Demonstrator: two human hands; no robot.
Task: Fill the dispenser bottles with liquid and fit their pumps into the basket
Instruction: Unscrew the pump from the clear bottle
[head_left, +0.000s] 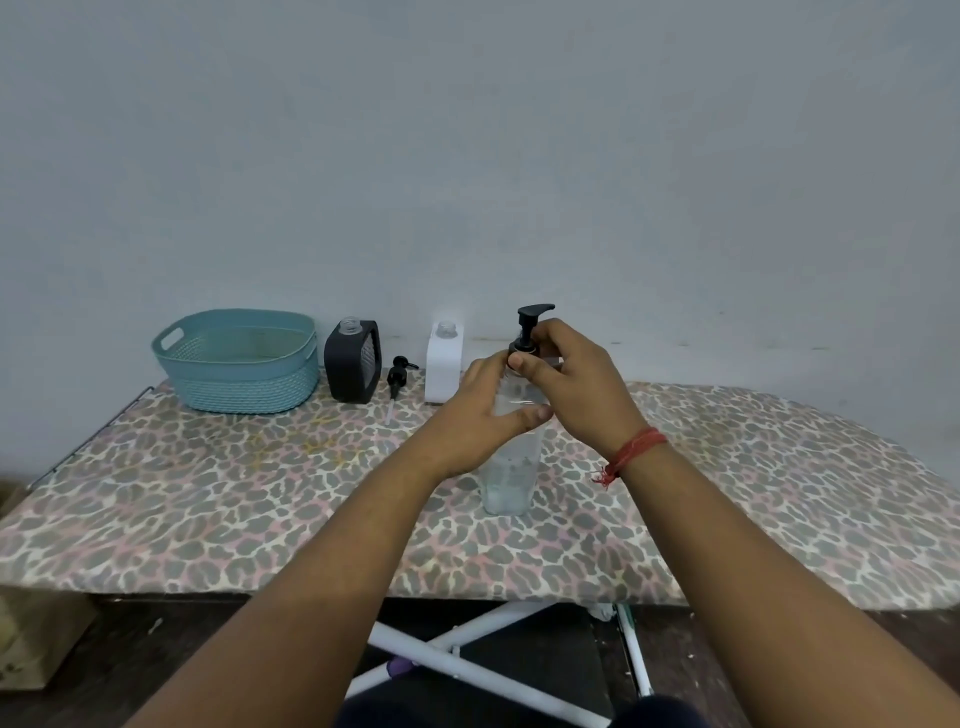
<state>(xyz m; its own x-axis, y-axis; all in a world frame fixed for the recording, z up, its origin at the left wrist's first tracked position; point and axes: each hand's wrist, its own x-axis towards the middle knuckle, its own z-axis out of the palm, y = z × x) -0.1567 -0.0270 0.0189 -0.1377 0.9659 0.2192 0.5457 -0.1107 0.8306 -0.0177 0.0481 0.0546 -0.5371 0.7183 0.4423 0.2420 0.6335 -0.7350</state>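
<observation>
- Fingers of the right hand (563, 379) curl round the black pump (530, 332) at its collar, pinching it right at the neck of the clear bottle (511, 467), a red thread band (631, 452) on that wrist.
- Left hand (485, 415) wraps the clear bottle's upper body, thumb across the front, holding it upright on the leopard-print board (260, 493).
- Looks like the screw-on step: best done with the collar kept square to the neck, the bottle braced hard, turning until snug without squeezing the thin walls.
- That clear bottle is tall, see-through plastic, seemingly with liquid and bubbles low inside.
- Just behind and left of the clear bottle stands a white bottle (443, 366), squarish, matte, neck open.
- Further left of it, a loose pump (397, 379) lies with its thin tube trailing toward the front.
- Beyond that, a black bottle (350, 364), rounded-square with a ribbed side panel, also uncapped.
- Furthest left of the clear bottle, the teal basket (239, 364), woven-look plastic with a handle slot, nothing visible inside.
</observation>
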